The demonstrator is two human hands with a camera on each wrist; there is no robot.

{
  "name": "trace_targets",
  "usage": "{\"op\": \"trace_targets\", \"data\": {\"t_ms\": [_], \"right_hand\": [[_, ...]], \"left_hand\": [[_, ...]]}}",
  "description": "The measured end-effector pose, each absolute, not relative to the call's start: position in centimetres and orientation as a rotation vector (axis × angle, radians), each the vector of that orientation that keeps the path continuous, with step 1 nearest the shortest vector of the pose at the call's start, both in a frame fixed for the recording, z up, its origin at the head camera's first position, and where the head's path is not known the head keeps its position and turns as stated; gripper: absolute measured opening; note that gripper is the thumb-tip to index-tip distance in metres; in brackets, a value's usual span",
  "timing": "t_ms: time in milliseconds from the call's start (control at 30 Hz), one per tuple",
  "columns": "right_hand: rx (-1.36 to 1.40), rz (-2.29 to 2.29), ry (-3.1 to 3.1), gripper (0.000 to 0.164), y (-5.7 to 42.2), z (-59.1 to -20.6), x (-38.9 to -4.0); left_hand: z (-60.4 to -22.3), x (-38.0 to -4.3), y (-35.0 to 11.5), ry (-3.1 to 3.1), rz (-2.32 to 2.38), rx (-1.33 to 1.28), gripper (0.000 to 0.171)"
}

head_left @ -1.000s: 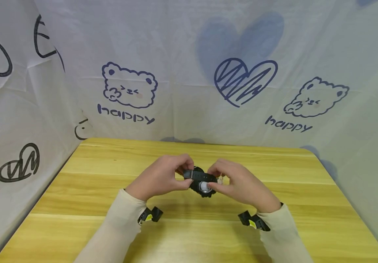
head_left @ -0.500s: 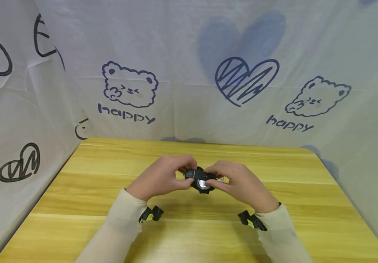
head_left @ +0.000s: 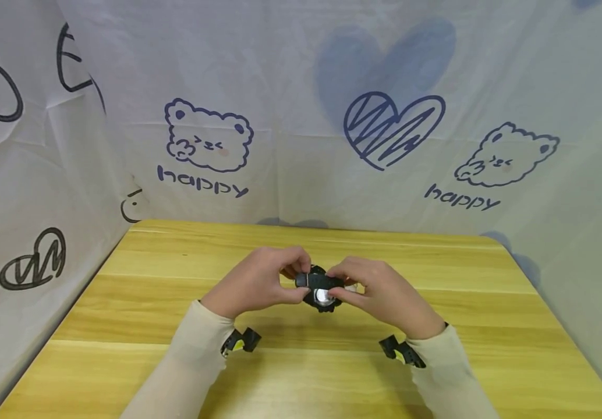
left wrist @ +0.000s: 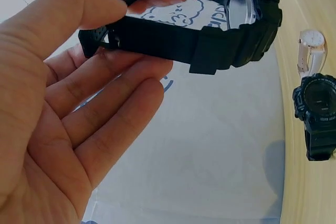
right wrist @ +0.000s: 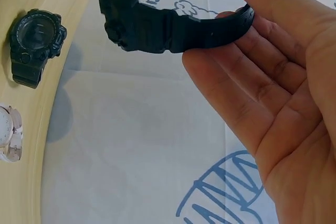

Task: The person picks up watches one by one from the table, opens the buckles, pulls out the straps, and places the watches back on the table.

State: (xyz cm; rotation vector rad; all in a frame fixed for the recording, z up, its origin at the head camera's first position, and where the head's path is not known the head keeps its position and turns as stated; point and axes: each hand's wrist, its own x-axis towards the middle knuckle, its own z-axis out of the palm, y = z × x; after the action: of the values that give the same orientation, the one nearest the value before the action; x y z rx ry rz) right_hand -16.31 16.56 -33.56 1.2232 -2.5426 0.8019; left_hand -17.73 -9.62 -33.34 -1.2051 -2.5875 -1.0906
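Note:
A black wristwatch is held up between both hands above the table, its metal back toward the head camera. In the left wrist view its strap forms a loop, with a wide keeper near the case. My left hand pinches the strap at the buckle between thumb and fingers. My right hand pinches the other strap half, which has holes. In the right wrist view this strap half curves into the right fingers. Whether the strap passes through the buckle I cannot tell.
On the wooden table lie a second black digital watch and a white-strapped watch with a pale dial, mostly hidden behind the hands in the head view. A white printed cloth hangs behind the table.
The held strap has turned from a slant to nearly level. My right fingertips have shifted slightly left, nearer the left hand. Both hands keep their pinch on the wristwatch.

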Motion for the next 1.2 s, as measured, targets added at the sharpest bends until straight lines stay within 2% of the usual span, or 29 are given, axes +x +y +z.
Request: {"op": "trace_targets", "data": {"t_ms": [267,600,867,1067,1200], "right_hand": [[1.210,0.789,-2.567,0.023,16.9,-33.6,-16.3],[1.105,0.911,-2.555,0.023,18.5,-33.1,-16.5],[0.906,1.136,-2.537,0.022,18.1,-33.1,-16.4],[0.765,1.238,-2.431,0.020,17.9,-33.1,-16.5],[0.748,1.292,-2.350,0.019,17.8,-33.2,-16.6]], "left_hand": [[-33.5,-17.9,-9.7,-2.617,-1.094,-1.179,0.025],[-32.7,-17.9,-10.8,-2.586,-1.254,-1.058,0.013],[-33.0,-18.1,-10.5,-2.611,-1.381,-1.066,0.019],[-33.2,-18.4,-10.7,-2.591,-1.484,-1.170,0.037],[-33.5,-18.5,-10.6,-2.596,-1.478,-1.161,0.029]]}}
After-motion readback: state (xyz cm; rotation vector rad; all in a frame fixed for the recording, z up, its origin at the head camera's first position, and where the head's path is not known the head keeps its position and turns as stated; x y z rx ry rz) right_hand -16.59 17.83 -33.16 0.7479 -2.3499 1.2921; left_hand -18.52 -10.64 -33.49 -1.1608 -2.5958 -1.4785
